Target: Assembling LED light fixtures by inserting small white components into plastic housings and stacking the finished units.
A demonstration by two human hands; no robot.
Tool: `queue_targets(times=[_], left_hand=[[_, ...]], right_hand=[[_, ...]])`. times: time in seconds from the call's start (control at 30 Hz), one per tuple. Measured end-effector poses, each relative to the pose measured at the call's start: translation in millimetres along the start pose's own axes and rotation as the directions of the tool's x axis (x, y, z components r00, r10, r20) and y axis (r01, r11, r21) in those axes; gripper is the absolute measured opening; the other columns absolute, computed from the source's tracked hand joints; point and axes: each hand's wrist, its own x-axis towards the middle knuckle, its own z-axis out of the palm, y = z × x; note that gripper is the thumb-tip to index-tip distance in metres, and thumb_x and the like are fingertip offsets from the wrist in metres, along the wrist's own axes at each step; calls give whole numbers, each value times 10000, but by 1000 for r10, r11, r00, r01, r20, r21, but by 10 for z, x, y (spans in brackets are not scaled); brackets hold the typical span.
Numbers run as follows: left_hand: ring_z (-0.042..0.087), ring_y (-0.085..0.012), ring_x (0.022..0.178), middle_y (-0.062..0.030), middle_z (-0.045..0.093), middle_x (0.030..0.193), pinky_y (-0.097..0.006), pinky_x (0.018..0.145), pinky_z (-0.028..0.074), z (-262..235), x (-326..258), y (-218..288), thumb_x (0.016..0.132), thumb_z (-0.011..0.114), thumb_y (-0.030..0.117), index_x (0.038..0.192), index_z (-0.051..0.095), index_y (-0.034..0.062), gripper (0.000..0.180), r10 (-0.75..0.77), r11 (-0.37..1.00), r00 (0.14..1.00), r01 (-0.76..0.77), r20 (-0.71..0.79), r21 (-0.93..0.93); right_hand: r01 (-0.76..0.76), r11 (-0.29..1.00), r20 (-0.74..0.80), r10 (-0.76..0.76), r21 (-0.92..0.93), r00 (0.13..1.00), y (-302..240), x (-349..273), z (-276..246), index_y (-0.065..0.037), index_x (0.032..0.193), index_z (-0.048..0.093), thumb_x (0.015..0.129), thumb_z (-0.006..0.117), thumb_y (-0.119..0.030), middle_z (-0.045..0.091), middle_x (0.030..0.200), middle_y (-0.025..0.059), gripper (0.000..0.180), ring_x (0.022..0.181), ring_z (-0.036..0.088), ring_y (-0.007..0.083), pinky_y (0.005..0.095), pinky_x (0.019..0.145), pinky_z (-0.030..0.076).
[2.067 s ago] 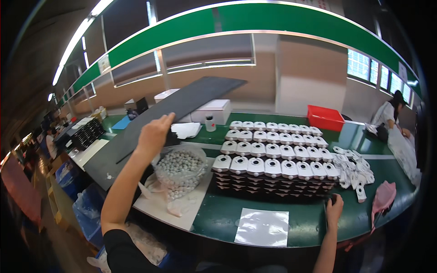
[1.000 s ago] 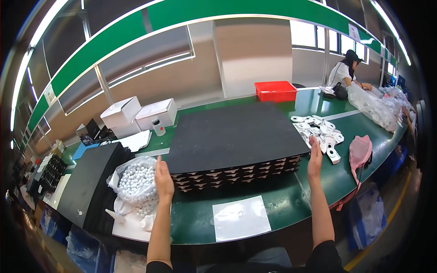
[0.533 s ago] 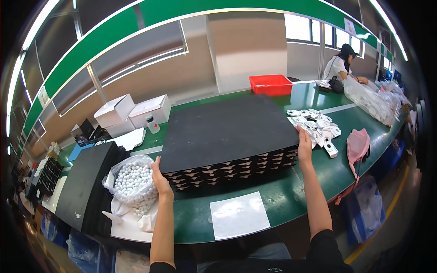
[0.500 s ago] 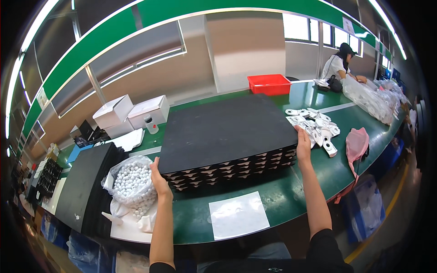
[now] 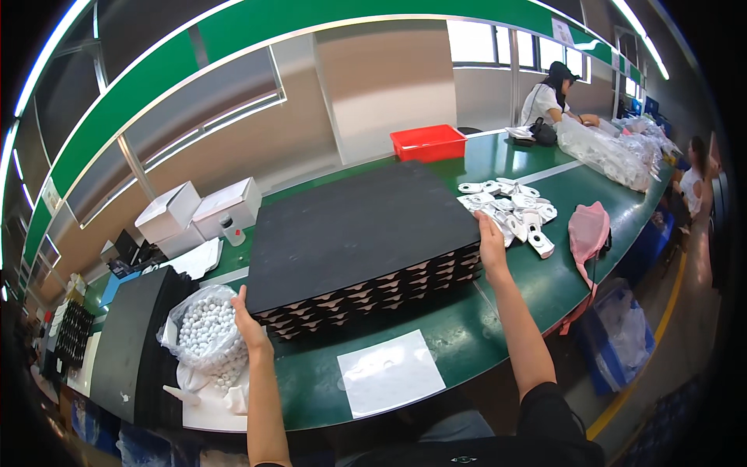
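Observation:
A thick stack of black trays (image 5: 362, 233) lies on the green bench in front of me, its flat top bare and its front edge showing several notched layers. At its near left corner my left hand (image 5: 250, 323) presses against the side, thumb up along the edge. My right hand (image 5: 492, 243) is on the opposite side by the near right corner, fingers partly hidden behind the trays. Close to my left hand sits a clear bag of white balls (image 5: 208, 325). Beyond my right hand lies a loose pile of white plastic parts (image 5: 513, 208).
A white sheet (image 5: 391, 373) lies at the bench's near edge. More black boards (image 5: 132, 342) are stacked at left, with white boxes (image 5: 226, 206) behind. A red bin (image 5: 428, 143) stands at the back; a pink bag (image 5: 587, 233) hangs at right. A co-worker (image 5: 552, 101) sits far right.
The whole scene has shifted left in the picture as my view turned right. Both hands stay on the tray stack. Another person has come into view at the far right.

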Motion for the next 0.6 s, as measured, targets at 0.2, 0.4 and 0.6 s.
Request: queue_targets(times=[0.2,0.4,0.6], left_hand=[[375,-222,1210,-133,400,1315,-315,1017,258,-31,35,11,942,256,448,1288,357,-48,613,-24,999,999,23,-35,-22],[420,-232,1141,-163,432,1240,-333,998,285,199,-252,409,947,313,198,1259,355,-59,406,565,779,824,-516,-42,356],[578,-233,860,-161,604,897,-334,795,444,979,-1147,1249,804,413,-14,937,562,-42,201,603,640,552,-766,576,64]], right_hand=[[-3,998,110,-4,64,994,47,18,-59,55,1236,423,941,382,-337,458,1264,141,492,1194,400,197,277,995,285],[224,673,-19,-334,-705,943,509,462,-794,-45,1254,429,833,506,-425,386,1298,209,572,1207,328,351,424,1012,236],[-130,193,-127,27,-972,992,710,456,-1491,-256,1254,470,794,485,-516,339,1360,127,528,1230,310,321,493,978,244]])
